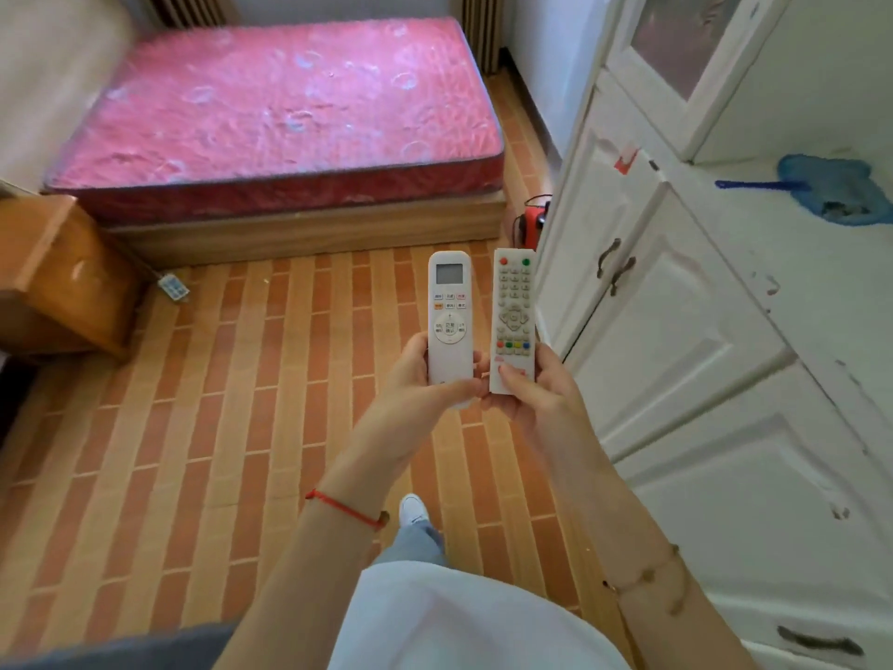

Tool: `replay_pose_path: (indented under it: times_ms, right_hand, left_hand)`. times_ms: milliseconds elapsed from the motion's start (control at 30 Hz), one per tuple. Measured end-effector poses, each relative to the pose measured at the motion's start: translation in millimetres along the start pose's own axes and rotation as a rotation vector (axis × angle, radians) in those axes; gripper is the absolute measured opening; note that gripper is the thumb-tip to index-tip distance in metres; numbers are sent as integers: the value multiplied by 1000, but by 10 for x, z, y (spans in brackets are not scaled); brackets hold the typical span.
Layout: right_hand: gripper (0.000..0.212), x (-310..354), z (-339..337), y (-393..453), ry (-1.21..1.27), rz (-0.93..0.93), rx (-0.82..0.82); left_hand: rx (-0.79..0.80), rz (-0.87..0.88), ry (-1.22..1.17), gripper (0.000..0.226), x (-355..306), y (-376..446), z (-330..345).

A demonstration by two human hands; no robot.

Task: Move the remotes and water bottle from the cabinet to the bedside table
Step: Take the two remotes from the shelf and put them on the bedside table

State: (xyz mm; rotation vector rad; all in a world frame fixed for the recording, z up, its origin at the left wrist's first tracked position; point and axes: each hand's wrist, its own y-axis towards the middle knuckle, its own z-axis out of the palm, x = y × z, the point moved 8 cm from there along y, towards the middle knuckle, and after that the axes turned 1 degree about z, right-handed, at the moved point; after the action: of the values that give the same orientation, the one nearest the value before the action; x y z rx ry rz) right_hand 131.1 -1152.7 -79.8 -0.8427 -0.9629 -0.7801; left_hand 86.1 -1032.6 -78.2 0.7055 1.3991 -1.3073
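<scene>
While both remotes are carried upright by their lower ends, either could tip loose: the left hand (425, 374) fingers wrap the air-conditioner remote (450, 311), the right hand (531, 394) pinches the TV remote (514, 307). Bedside table (58, 278) waits at nine o'clock; no bottle visible.

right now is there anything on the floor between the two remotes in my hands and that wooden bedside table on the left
Nothing visible blocks the way. The remote with a screen and the button remote are held over open brick-pattern floor. Only a small power strip lies near the bedside table, by the bed base.
</scene>
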Motion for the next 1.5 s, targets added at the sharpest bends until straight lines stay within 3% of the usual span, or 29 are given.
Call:
replay_pose_path:
  times_ms: [367, 633, 833, 1200, 1500]
  right_hand:
    - [28, -232, 1701, 1565, -18, 120, 301]
    - [30, -439, 2627, 2421, -38, 229, 472]
    - [29, -562, 3318, 3287, -94, 282, 591]
    - [29, -374, 4953, 4927, -234, 305, 876]
    - [36, -757, 6251, 5718, -309, 382, 1026]
  left_hand:
    - [-287, 41, -44, 54, -530, 727, -1860]
    - [-476, 43, -161, 64, -701, 1167, -2845]
    - [-633, 62, -170, 55, -933, 1686, -3586]
    - [-888, 154, -244, 66, -1755, 2674, -5078]
    - [-1093, 150, -333, 64, -1956, 2996, -6290]
